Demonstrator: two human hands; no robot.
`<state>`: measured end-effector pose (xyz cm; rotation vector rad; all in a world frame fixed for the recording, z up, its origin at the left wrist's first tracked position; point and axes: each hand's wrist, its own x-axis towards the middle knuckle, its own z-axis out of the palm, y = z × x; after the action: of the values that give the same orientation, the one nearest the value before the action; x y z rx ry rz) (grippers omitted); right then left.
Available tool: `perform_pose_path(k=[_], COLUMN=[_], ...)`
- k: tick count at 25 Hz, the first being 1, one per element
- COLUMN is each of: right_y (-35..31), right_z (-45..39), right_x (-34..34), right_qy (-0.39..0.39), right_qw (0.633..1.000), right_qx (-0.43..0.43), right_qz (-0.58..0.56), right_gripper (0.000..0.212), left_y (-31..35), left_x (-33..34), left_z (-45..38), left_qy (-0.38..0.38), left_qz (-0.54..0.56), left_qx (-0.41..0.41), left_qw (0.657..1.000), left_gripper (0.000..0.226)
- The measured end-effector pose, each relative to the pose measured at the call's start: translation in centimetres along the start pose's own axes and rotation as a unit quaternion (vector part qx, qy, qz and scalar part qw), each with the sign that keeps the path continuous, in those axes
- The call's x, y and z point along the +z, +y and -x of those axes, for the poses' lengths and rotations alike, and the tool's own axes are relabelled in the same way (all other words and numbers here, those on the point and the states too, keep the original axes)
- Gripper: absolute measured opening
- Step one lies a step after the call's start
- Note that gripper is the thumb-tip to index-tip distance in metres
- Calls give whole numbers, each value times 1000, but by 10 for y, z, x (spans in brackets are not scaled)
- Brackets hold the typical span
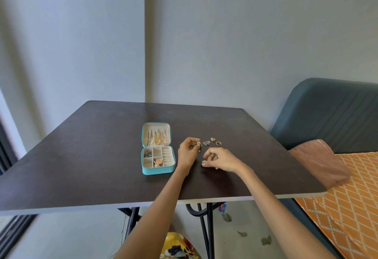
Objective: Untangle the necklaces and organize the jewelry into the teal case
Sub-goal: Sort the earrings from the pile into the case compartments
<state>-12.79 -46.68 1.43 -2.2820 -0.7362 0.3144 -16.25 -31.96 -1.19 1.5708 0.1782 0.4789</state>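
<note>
Nearest me, my right hand point(219, 159) rests on the dark table point(81, 156), fingers curled, pinching a small pale trinket point(203, 163) against the tabletop. Just beyond, my left hand point(187, 152) pinches a small gold earring point(198, 144) between thumb and fingertips. The teal case point(158, 150) lies open beside it, necklaces point(157, 138) hanging in its lid. Farther right, loose rings point(215, 141) sit near a silver charm point(206, 142).

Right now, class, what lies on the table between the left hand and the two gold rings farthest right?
In the head view, a small silver clustered piece lies between the left hand and the two gold rings; dark table otherwise.
</note>
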Motion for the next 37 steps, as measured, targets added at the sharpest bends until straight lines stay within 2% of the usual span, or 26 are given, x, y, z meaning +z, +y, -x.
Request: perform_pose_path(k=[3, 5, 8, 10, 12, 15, 17, 19, 21, 25, 29, 33, 37], right_y=[1, -1, -9, -18, -30, -52, -66, -80, -91, -107, -119, -129, -130], right_z=[-1, -3, -6, -9, -14, -21, -26, -30, -32, -36, -39, -42, -45], right_x=[6, 8, 9, 10, 11, 17, 26, 36, 45, 53, 56, 65, 77], right_qy=[46, 58, 93, 130, 137, 108, 95, 89, 85, 65, 40, 74, 88], right_qw=[997, 997, 994, 978, 933, 828, 777, 760, 765, 792, 839, 912, 939], right_qx=[-18, -15, 2, 12, 23, 57, 95, 121, 133, 120, 84, 58, 53], right_qz=[53, 45, -53, -163, -332, -548, -615, -632, -624, -595, -536, -400, -328], right_gripper=[8, 3, 8, 12, 13, 9, 9, 8, 6, 18, 25, 23, 18], left_y=[4, 7, 21, 31, 42, 53, 55, 53, 50, 48, 49, 46, 36], left_x=[-2, -5, -16, -29, -47, -79, -99, -115, -126, -139, -152, -159, -159], left_z=[1, 1, -2, -6, -10, -14, -14, -12, -9, -6, -4, -3, 0], left_qy=[-4, -15, -40, -52, -58, -59, -63, -73, -69, -46, -37, -71, -45], left_qz=[15, 40, 60, 65, 65, 54, 40, 31, 26, 28, -20, -96, -199], left_qx=[-21, -27, -7, 6, 14, 18, 20, 27, 26, -14, -10, -17, -12], left_qw=[1000, 999, 997, 996, 996, 997, 997, 996, 997, 998, 999, 993, 979], left_gripper=[14, 13, 12, 11, 10, 9, 12, 18, 24, 25, 24, 18, 14])
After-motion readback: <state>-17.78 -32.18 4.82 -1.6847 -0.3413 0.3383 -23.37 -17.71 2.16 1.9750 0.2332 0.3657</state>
